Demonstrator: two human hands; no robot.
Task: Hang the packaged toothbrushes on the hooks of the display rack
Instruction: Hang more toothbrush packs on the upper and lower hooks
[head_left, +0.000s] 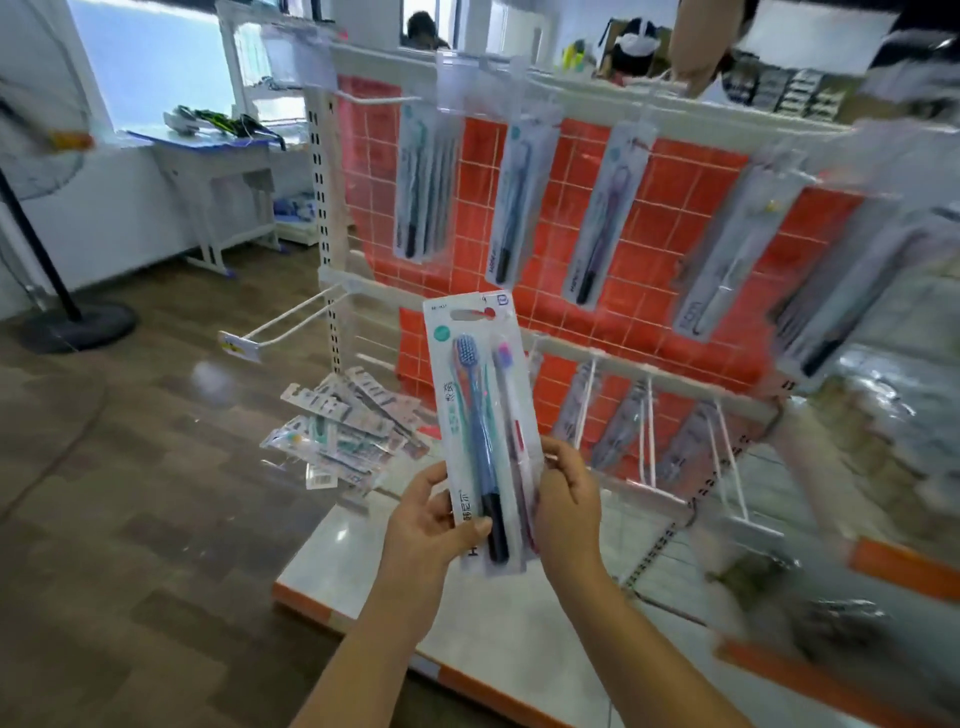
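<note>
A packaged toothbrush set (480, 395), holding a blue brush and a dark one, stands upright in front of the display rack (566, 208). My left hand (431, 519) grips its lower left edge, thumb across the front. My right hand (566, 499) holds the lower right edge with curled fingers. An empty white hook (283, 325) juts out from the rack's left post, to the left of the pack. Several packs (426, 189) hang on the upper row of hooks. A loose pile of packs (345, 431) lies on the base shelf at the left.
The rack has a white grid over an orange back panel. Its white base shelf (363, 561) with orange trim lies below my hands. More hooks (727, 457) stick out on the lower row. A fan stand (62, 312) stands far left. Another person's arm (696, 47) shows at top right.
</note>
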